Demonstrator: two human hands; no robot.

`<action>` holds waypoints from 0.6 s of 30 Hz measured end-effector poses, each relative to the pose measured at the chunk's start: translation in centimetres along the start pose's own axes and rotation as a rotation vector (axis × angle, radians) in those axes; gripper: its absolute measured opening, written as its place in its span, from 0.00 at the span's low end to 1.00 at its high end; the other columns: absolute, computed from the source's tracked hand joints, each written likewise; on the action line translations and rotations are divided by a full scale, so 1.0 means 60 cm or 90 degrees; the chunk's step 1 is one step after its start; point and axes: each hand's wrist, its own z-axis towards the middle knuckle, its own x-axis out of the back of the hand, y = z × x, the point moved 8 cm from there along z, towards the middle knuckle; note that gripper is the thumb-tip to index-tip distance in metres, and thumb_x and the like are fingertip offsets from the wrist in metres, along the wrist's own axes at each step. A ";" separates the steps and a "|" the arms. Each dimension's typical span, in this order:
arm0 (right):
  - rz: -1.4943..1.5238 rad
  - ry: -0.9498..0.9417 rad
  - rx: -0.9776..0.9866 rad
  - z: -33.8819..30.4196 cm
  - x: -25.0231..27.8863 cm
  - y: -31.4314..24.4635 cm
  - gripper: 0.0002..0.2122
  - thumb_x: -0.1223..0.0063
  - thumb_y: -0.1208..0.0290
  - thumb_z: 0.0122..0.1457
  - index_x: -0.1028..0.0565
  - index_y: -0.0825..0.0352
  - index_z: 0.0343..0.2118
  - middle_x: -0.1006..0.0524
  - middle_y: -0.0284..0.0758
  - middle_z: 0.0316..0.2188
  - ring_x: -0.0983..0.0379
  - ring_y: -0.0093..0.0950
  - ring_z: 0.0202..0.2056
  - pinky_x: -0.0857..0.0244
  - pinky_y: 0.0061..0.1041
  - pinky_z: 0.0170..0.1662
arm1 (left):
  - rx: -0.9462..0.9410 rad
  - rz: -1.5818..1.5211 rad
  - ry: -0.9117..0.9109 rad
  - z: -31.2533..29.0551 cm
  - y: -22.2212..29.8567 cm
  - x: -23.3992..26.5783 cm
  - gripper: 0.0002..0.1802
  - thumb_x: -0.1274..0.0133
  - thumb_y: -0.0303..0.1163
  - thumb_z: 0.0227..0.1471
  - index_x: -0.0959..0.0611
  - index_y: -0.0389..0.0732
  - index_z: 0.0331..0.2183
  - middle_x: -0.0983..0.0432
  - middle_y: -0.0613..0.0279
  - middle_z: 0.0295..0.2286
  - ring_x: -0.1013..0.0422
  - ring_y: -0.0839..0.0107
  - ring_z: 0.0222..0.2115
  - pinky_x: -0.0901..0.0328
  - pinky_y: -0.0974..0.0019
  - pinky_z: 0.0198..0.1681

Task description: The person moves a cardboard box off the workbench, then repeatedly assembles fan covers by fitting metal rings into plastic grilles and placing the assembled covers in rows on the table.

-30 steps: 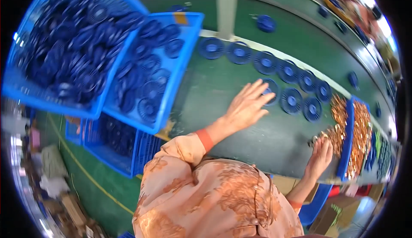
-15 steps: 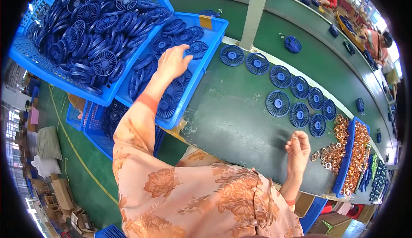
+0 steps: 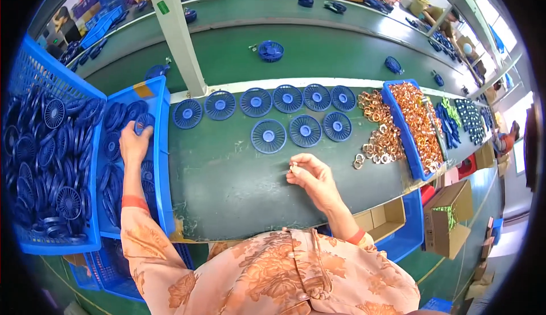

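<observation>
My left hand [image 3: 135, 144] reaches into the shallow blue tray [image 3: 164, 184] and closes its fingers and thumb around the edge of a round blue fan cover [image 3: 144, 121]. More covers of the same kind lie stacked around it in the tray. Above the dark green worktable [image 3: 222, 195], my right hand [image 3: 316, 183] pinches a small shiny metal piece [image 3: 293, 166]; the fingertips hide most of its shape. Beyond the right hand, several blue fan covers [image 3: 268, 136] lie flat in two rows.
A large blue basket [image 3: 94, 212] heaped with fan covers stands at the left. Copper-coloured rings [image 3: 387, 141] are piled beside a blue bin [image 3: 418, 170] full of them. A metal post [image 3: 176, 36] rises at the table's far edge, before a green conveyor [image 3: 227, 50] carrying blue fans.
The view has swung to the right. My left hand, open over the tray before, now grips a fan cover. My right hand still pinches, nearer the rows of covers.
</observation>
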 end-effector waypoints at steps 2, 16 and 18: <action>-0.001 -0.003 0.013 0.014 0.001 -0.014 0.10 0.46 0.78 0.62 0.26 0.66 0.46 0.23 0.30 0.39 0.23 0.22 0.38 0.27 0.24 0.44 | -0.048 -0.134 0.078 -0.013 0.058 0.057 0.16 0.36 0.37 0.47 0.20 0.35 0.33 0.20 0.51 0.30 0.24 0.57 0.33 0.32 0.58 0.40; -0.060 -0.085 0.062 0.003 -0.058 -0.013 0.13 0.43 0.79 0.61 0.27 0.70 0.49 0.22 0.29 0.38 0.22 0.20 0.37 0.27 0.21 0.43 | 0.204 -0.977 -0.376 -0.376 0.288 -0.105 0.12 0.47 0.30 0.61 0.22 0.36 0.45 0.22 0.62 0.38 0.24 0.75 0.38 0.25 0.67 0.42; -0.108 -0.079 0.080 -0.005 -0.056 -0.009 0.14 0.43 0.81 0.61 0.27 0.72 0.50 0.24 0.31 0.42 0.22 0.20 0.39 0.27 0.20 0.44 | 0.283 -1.040 -0.446 -0.399 0.300 -0.129 0.14 0.52 0.35 0.64 0.23 0.37 0.47 0.22 0.59 0.41 0.23 0.71 0.40 0.25 0.63 0.43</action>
